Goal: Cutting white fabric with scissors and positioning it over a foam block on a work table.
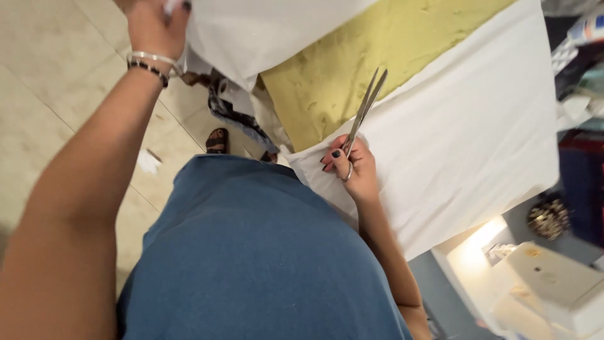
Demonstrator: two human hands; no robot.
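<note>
Scissors (365, 110) in right hand (352, 170) grip above white cloth (465, 132); left hand (153, 25) pinching cloth's far edge.

Scissors held over white cloth, the cloth's edge lifted by the other hand.

Scissors (365, 110) are gripped by the right hand (352, 170), blades nearly closed and pointed away across the white cloth (465, 126). A yellow-green sheet (352, 56) is seen lying just beside the blades, partly covered by the cloth. A raised fold of the cloth is pinched at the top edge by the left hand (154, 25), on whose wrist bracelets (151, 63) are worn. A blue garment (251, 252) fills the foreground; a sandalled foot (217, 140) is seen on the tiled floor (50, 75).
</note>
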